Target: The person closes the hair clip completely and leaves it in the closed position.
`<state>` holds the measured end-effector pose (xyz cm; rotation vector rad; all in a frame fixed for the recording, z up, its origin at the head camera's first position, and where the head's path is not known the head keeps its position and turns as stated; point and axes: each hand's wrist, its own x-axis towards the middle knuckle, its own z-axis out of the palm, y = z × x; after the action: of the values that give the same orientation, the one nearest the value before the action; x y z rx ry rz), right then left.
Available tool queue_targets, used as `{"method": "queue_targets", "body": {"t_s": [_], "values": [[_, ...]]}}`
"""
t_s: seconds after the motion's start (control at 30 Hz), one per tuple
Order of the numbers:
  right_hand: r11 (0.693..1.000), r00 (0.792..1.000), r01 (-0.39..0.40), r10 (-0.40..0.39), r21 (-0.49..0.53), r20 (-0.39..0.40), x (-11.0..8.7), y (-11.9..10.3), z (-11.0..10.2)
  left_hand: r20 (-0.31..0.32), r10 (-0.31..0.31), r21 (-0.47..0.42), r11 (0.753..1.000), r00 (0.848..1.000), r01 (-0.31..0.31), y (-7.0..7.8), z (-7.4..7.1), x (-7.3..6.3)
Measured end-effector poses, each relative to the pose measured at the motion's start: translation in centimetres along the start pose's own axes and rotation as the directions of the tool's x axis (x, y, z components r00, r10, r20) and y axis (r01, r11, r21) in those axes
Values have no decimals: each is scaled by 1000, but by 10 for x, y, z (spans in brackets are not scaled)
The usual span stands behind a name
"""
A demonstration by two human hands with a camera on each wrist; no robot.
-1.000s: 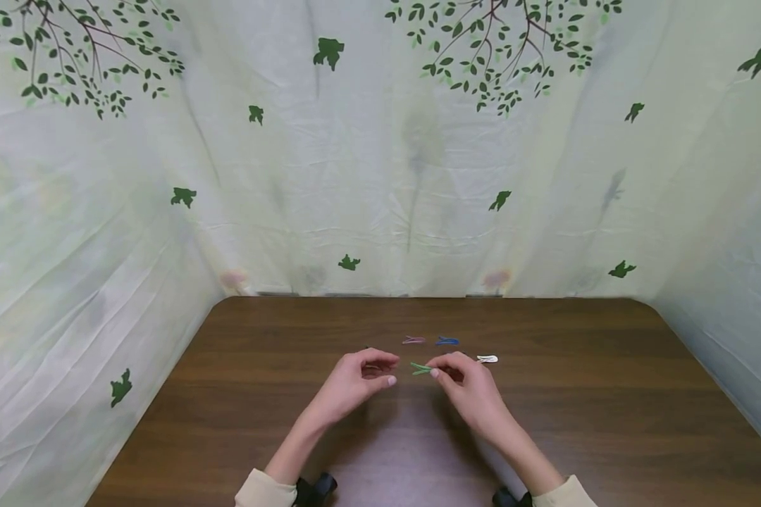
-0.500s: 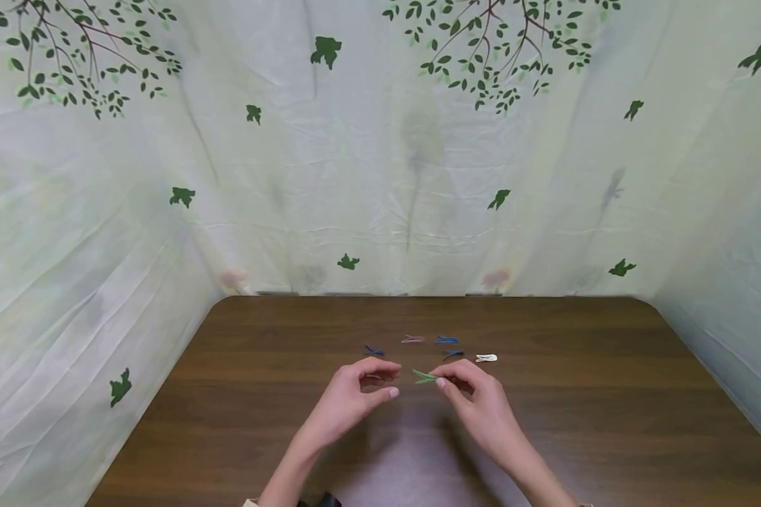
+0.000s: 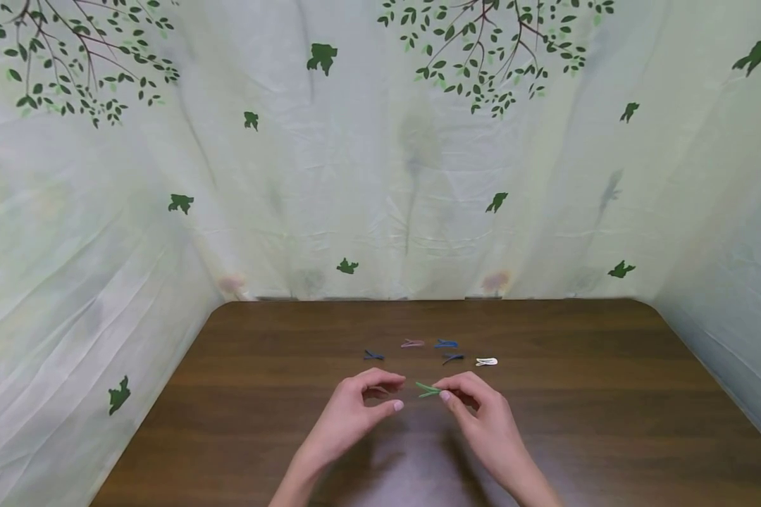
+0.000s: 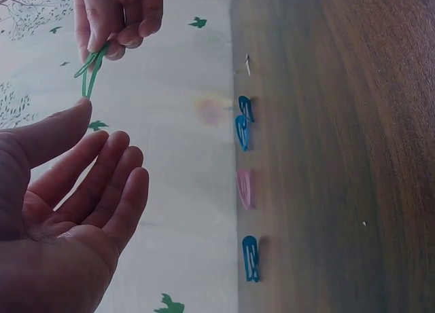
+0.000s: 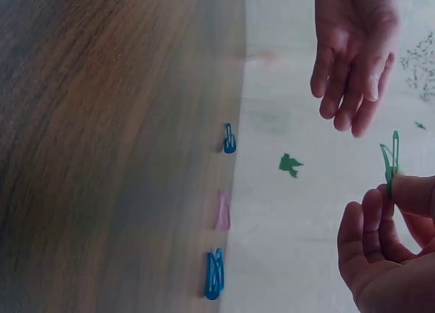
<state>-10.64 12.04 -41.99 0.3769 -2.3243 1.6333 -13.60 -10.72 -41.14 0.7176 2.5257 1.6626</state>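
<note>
Between thumb and fingers, my right hand (image 3: 482,415) pinches a green snap hair clip (image 3: 428,390) above the table. The clip is sprung open, its two parts spread in a V toward the left, plainly seen in the right wrist view as a green hair clip (image 5: 391,157). Facing it, my left hand (image 3: 358,408) is held with bent, relaxed fingers and nothing between them. A small gap separates the left fingertips from the clip in the head view. In the left wrist view, the left thumb (image 4: 64,130) appears just below the clip's end.
Beyond the hands on the brown table (image 3: 260,394) lie a dark blue clip (image 3: 373,355), a pink clip (image 3: 412,343), a blue clip (image 3: 446,343), another dark blue clip (image 3: 453,358) and a white clip (image 3: 486,362). A patterned curtain (image 3: 380,211) hangs behind.
Both hands have drawn back slightly toward the person, the green hair clip staying in the right hand. Two dark blue clips have come into sight beyond the hands.
</note>
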Motion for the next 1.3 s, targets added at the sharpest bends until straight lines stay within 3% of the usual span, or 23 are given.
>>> {"method": "queue_targets", "body": {"t_s": [0.23, 0.47, 0.73, 1.3], "values": [[999, 1000, 25, -24, -31, 19, 1, -1, 0, -6, 8, 32, 999, 1000, -8, 3, 1, -1], [993, 995, 98, -95, -67, 42, 0, -2, 1, -14, 43, 51, 998, 999, -42, 7, 2, -3], [984, 987, 157, -152, -83, 56, -3, -1, 5, 17, 72, 51, 996, 997, -73, 6, 7, -4], [990, 988, 142, -141, -18, 60, -4, -4, 7, -73, 107, 45, 994, 992, -104, 5, 13, -4]]}}
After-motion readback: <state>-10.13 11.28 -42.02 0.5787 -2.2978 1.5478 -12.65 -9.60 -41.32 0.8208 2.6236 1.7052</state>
